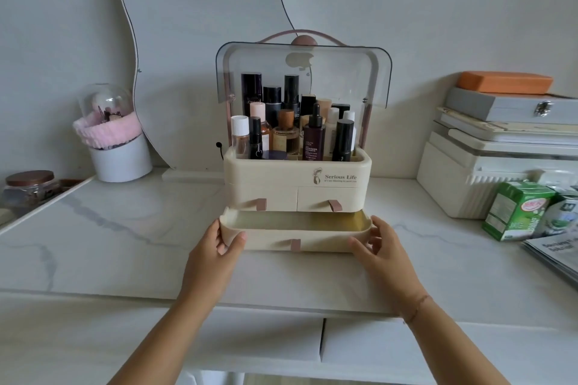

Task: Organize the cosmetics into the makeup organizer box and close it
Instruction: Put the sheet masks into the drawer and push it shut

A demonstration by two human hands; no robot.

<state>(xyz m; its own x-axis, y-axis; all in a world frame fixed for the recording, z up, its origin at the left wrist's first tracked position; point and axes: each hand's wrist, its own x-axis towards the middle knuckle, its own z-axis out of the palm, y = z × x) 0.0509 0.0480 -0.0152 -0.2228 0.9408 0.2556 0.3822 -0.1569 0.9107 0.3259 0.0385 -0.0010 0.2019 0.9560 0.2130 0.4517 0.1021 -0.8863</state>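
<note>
A cream makeup organizer box stands on the marble counter, its clear lid swung up and open. Several cosmetic bottles stand upright in its top compartment. Two small upper drawers with pink tabs are pushed in. The wide bottom drawer is pulled out and looks bare inside. My left hand grips that drawer's left corner, thumb on the front. My right hand touches its right corner with fingers spread.
A wavy mirror leans on the wall behind. A white brush holder with a pink band stands left, a brown-lidded jar further left. Stacked white cases, green cartons and papers sit right.
</note>
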